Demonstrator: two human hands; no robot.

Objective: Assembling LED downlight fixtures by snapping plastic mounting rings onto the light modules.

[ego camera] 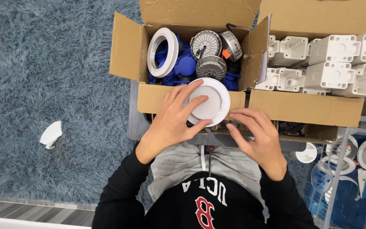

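A person's black sleeves reach forward. The left hand (172,123) grips a round white plastic light fitting (210,101) by its rim, above the near flap of an open cardboard box (126,51) of grey and blue parts. The right hand (257,135) hovers beside it, fingers loosely spread, holding nothing.

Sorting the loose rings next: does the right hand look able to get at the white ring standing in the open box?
Probably yes. The right hand is empty, the box is open on top, and the white ring stands exposed at its left end, though the left hand lies between.
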